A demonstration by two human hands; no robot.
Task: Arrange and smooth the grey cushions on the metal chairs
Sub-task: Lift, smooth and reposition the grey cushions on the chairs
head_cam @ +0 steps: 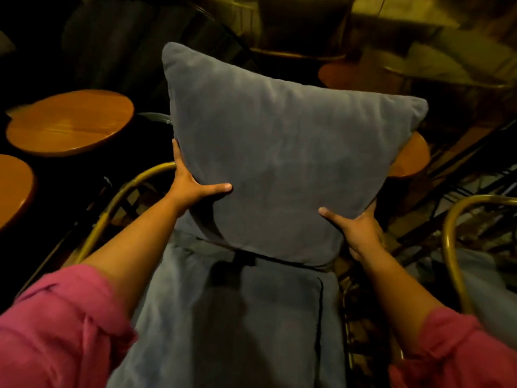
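Note:
A square grey cushion (279, 152) is held up in front of me, tilted with one corner pointing up left. My left hand (193, 186) grips its left edge, thumb across the front. On the lower right edge sits my right hand (355, 228), thumb also on the front. Below it a second grey cushion (237, 317) lies on the seat of a metal chair (123, 197) with a curved brass-coloured frame. Both sleeves are pink.
Two round wooden tabletops (70, 121) (14, 189) stand at the left. Another round wooden table (414, 158) shows behind the cushion at the right. A second brass chair frame (458, 247) curves at the right edge. The surroundings are dim.

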